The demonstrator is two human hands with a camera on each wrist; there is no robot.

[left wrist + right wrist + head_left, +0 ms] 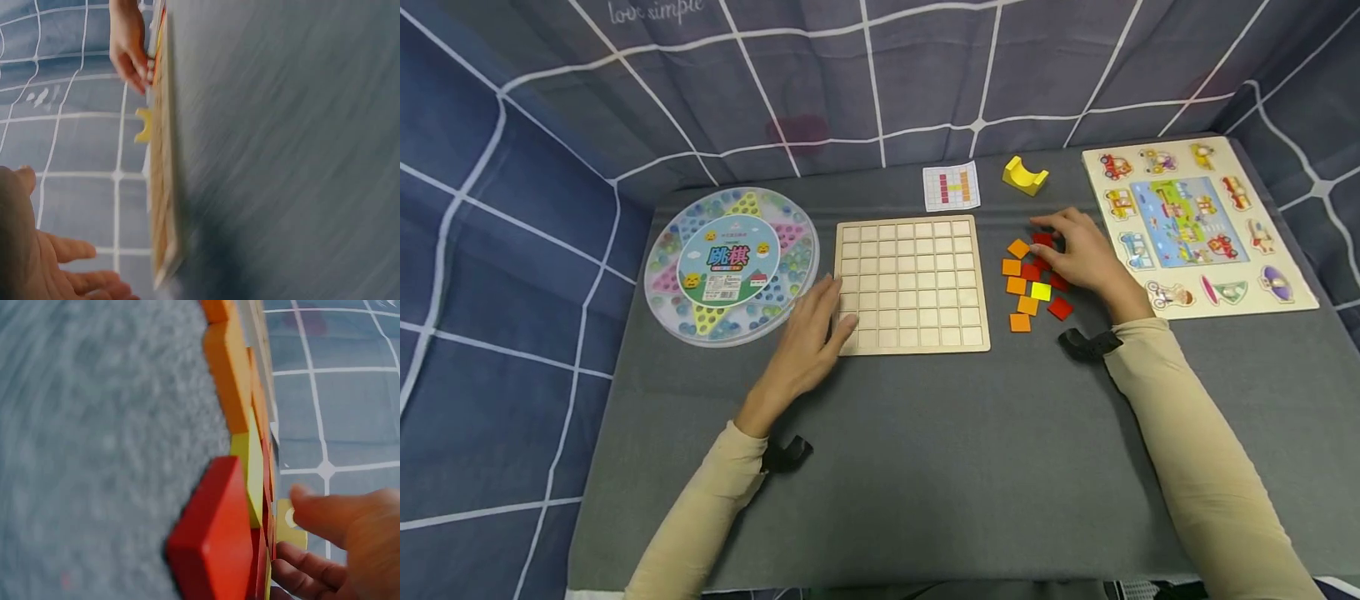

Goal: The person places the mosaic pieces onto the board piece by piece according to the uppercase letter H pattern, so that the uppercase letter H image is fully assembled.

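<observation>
Where the colored squares [1027, 305] lie: loose on the gray table [887, 467], clustered just right of the wooden board [912, 285], with orange ones mostly on the near-board side, red ones mostly on the far side, and one yellow square [1041, 291] between them

Right hand [1078, 252]: at the cluster, thumb and fingers bent about a red square [1042, 239]; whether they pinch it or only reach for it, I cannot tell

Left hand [808, 337]: fingers extended, gripping nothing, at the board's left edge with the thumb over the rim

Wooden board cells: no square sits in any cell that shows

Done so far: the squares are out beside the board, roughly grouped by color

Left to do: nearly everything, I judge; the work looks to be at its very start, with no piece placed

Card [951, 187]: just beyond the board's far edge, printed with a red column, an orange column and a yellowish bar between; none of that figure shows on the board

Yellow block [1024, 177]: notched, beyond the squares, right of the card, apart from both hands

Picture board [1183, 237]: flat at the table's right, beyond the right hand, seemingly no part of this work

Round game disc [726, 261]: flat at the left, near the left hand, likewise aside

Checked cloth [925, 75]: hanging behind the table
</observation>
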